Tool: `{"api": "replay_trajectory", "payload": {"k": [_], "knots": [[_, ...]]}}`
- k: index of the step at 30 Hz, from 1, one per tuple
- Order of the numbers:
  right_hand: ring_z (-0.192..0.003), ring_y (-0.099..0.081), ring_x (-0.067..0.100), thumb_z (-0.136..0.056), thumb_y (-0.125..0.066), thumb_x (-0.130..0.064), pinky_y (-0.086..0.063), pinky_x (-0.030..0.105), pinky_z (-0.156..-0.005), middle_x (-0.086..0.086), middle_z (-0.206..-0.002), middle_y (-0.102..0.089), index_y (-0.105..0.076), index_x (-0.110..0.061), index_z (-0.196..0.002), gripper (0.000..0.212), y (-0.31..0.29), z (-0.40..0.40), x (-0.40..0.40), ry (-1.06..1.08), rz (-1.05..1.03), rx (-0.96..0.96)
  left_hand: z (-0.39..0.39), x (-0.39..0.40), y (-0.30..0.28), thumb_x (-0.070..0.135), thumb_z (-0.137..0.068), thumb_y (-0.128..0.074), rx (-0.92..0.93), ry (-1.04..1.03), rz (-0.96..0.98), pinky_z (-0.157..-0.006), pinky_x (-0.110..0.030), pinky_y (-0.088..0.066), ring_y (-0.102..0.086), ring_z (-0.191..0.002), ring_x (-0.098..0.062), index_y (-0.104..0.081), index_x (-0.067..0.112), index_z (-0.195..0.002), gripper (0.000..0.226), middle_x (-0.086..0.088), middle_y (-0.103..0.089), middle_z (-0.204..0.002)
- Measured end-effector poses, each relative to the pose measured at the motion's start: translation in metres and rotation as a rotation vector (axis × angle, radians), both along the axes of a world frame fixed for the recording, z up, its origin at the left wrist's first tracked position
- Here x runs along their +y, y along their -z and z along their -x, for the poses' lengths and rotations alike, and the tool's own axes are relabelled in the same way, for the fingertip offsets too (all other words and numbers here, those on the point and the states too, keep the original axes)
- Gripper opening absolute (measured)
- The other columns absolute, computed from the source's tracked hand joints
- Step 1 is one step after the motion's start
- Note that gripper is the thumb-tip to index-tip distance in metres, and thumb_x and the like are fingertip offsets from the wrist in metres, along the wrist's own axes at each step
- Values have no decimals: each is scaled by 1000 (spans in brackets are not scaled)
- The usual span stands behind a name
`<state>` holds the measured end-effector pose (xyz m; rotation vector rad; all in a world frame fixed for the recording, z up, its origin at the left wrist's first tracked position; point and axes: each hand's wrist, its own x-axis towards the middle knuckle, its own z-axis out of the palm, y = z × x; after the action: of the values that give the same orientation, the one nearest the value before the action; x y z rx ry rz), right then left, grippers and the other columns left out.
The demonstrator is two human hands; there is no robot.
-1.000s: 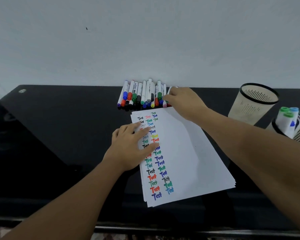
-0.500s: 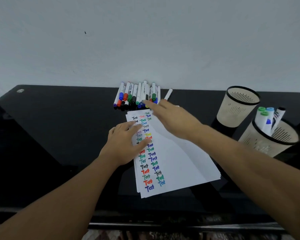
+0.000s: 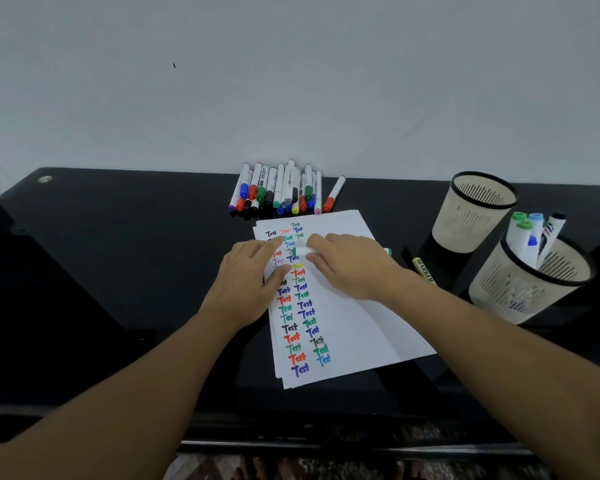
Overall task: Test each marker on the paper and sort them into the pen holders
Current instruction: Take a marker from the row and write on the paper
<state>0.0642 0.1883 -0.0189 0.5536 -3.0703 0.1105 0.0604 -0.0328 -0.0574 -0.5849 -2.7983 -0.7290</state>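
The right hand [image 3: 354,268] pinches a green marker [image 3: 300,251] in its grip, the marker lying crosswise over the paper [image 3: 357,320] with its tip beside the written rows. The left hand [image 3: 246,285] rests flat on the paper's left edge, fingers spread. The other markers [image 3: 281,190] lie bunched at the worktop's [image 3: 118,254] far edge. Two pen holders stand at right: one empty [image 3: 471,216], one holding markers [image 3: 530,282].
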Motion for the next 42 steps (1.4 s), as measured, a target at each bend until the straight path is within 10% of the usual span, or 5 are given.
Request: {"api": "replay_trajectory", "payload": {"k": [14, 28, 33, 36, 42], "knots": [[-76, -63, 15, -108, -24, -59, -50, 32, -61, -6, -91, -68, -39, -37, -146, 46, -1, -4, -6, -49, -91, 46, 1, -4, 7, 31, -101, -58, 138, 124, 32, -98, -39, -44, -50, -116, -17, -63, 21, -133, 34, 4, -65, -123], [-99, -69, 18, -101, -47, -2, -55, 30, -77, -6, -118, -65, -55, -35, -129, 44, -13, 12, 5, 245, 815, -214, 7, -2, 8, 35, -106, -43, 8, 30, 85, -120, -45, -24, -28, -145, -19, -28, 39, -156, 52, 2, -38, -156], [-81, -72, 13, -106, -56, -27, -59, 34, -82, 1, -100, -68, -50, -28, -117, 13, 0, 20, -4, 291, 1017, -104, 6, -2, 2, 39, -108, -33, -53, 118, 208, -123, -46, -16, -17, -151, -20, -28, 51, -153, 47, 2, -27, -164], [-71, -65, 10, -105, -45, -56, -53, 24, -73, -4, -81, -66, -59, -30, -117, 32, 8, 20, -13, 340, 1148, -107, 7, -3, 2, 40, -108, -31, -49, 123, 216, -122, -44, -15, -18, -150, -18, -24, 53, -154, 47, 4, -29, -163], [-87, -68, 6, -104, -58, -42, -51, 23, -78, -9, -91, -73, -73, -19, -110, 28, 25, 23, -17, 464, 1179, -8, 10, -6, 8, 29, -108, -37, -25, 175, 232, -123, -45, -18, -21, -150, -20, -32, 52, -151, 49, 6, -32, -162]]}}
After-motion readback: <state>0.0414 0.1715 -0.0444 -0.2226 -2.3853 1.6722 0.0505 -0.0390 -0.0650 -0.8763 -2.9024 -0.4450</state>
